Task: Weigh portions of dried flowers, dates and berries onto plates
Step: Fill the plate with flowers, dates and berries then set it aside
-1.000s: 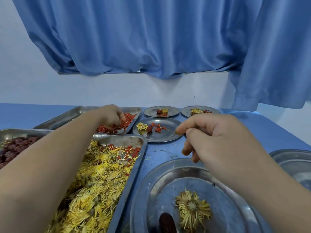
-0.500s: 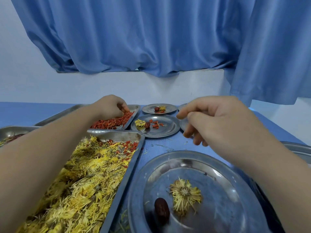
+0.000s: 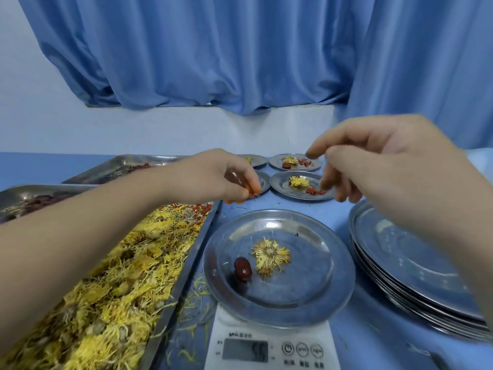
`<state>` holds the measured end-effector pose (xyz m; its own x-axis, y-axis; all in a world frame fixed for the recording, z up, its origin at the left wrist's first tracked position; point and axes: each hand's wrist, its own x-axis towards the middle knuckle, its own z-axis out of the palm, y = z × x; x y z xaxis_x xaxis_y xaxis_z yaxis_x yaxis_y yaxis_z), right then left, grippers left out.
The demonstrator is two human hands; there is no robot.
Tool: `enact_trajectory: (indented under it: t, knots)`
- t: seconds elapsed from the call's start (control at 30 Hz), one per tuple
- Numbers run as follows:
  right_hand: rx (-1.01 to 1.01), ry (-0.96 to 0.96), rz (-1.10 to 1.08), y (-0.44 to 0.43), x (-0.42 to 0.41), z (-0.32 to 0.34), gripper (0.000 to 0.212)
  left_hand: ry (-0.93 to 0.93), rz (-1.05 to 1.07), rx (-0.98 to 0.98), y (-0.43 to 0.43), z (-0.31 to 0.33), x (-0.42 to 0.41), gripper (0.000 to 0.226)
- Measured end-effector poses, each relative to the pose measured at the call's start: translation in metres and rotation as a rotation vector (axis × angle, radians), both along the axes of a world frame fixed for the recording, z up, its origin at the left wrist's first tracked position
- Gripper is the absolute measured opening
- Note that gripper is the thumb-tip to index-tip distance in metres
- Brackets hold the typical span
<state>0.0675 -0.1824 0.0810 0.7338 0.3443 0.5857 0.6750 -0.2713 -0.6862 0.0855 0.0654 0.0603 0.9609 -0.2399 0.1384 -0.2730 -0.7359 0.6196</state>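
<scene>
My left hand (image 3: 221, 180) has come off the berry tray (image 3: 106, 169) behind it, fingertips pinching a few red berries (image 3: 253, 194); the plate (image 3: 293, 312) below holds only a date (image 3: 242, 268) and a flower (image 3: 270, 255), so berries go next; my right hand (image 3: 386, 169) hovers slack, empty.

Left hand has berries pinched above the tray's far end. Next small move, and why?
Probably bring the left hand back over the plate on the scale and drop the red berries it pinches. That plate holds only a date and a dried flower, while the far plate already shows berries too.
</scene>
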Motion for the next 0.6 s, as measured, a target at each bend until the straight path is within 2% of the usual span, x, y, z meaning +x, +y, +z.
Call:
enact_trajectory:
  t: [0.13,0.3,0.37,0.43,0.6]
  knots:
    - [-0.103,-0.043,-0.038,-0.025,-0.021,-0.03,0.023,-0.036,-0.014,0.165,-0.028,-0.012,-0.002,0.021]
    - [-0.18,-0.169,-0.125,-0.044,-0.04,-0.079,0.024,-0.027,0.008,0.605,-0.028,-0.024,0.002,0.033]
    - [-0.217,-0.25,-0.155,-0.047,-0.045,-0.091,0.024,-0.002,0.011,0.619,-0.025,-0.025,-0.002,0.038]
    - [-0.267,-0.301,-0.153,-0.049,-0.048,-0.099,0.023,-0.007,0.041,0.549,-0.024,-0.023,-0.006,0.045]
    - [-0.266,-0.308,-0.141,-0.048,-0.048,-0.106,0.022,-0.091,0.096,0.445,-0.026,-0.028,-0.014,0.047]
